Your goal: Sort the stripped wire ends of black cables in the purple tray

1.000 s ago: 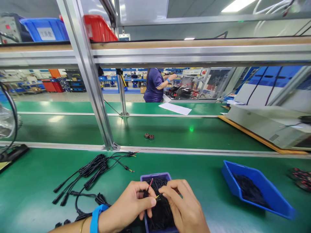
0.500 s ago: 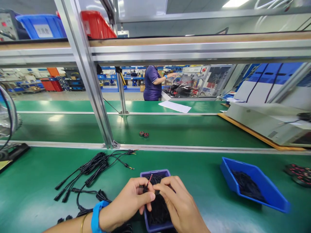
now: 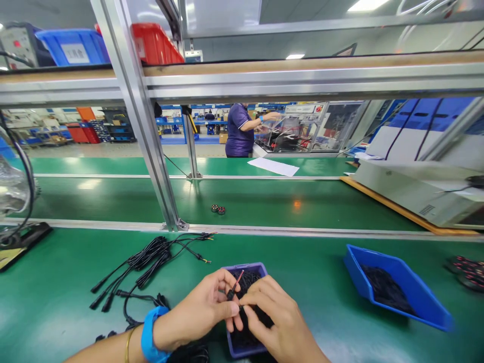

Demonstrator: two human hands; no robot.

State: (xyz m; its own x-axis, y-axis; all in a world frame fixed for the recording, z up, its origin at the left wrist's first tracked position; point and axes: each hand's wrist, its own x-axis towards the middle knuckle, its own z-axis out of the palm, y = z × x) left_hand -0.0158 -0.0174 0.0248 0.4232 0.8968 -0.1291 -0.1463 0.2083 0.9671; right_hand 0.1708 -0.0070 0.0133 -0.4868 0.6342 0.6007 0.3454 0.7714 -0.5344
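Note:
My left hand (image 3: 212,302) is closed around a short black cable (image 3: 231,294) whose red wire end points up. Close beside it, the fingertips of my right hand (image 3: 278,317) are pinched together near the left thumb; what they grip is too small and dark to make out. Both hands are over a purple bin (image 3: 247,266) full of thin black pieces, partly covering it. Bundled black cables (image 3: 155,254) with bare coloured wire ends lie to the left, and more black cables lie under my left forearm.
On the right stands a blue bin (image 3: 423,302) with black pieces, beside round black-and-red parts (image 3: 467,272). A metal post (image 3: 141,116) rises at the left. Small round parts (image 3: 218,209) sit on the green strip behind. Across the bench a person (image 3: 240,131) works at a machine.
The view has shifted slightly. The red wire end leans further right, with both hands still together over the bin. The small round parts behind have moved left along the strip.

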